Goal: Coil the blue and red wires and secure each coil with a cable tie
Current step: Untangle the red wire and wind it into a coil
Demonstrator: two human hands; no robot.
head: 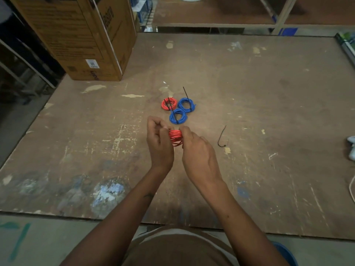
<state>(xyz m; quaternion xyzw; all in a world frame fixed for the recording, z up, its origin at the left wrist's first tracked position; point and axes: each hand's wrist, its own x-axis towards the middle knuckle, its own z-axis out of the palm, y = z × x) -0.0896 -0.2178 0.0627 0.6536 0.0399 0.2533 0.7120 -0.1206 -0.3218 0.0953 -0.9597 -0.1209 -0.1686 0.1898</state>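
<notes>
Fourth coil in hand, three already tied.

Both hands hold a red coil (175,137) just above the table's (269,93) middle: the left hand (159,141) curls round its left side, the right hand (196,148) grips its right side, and no tie shows on it. Beyond it, toward the far edge, lie a tied red coil (169,104) and two blue coils (186,105) (178,116), each with a black tie through it. I judge the task nearly done: this coil wants tying. A spare tie (221,137) lies near, to the right, with nothing between. A box (86,35) stands at the far left corner, well apart.
</notes>
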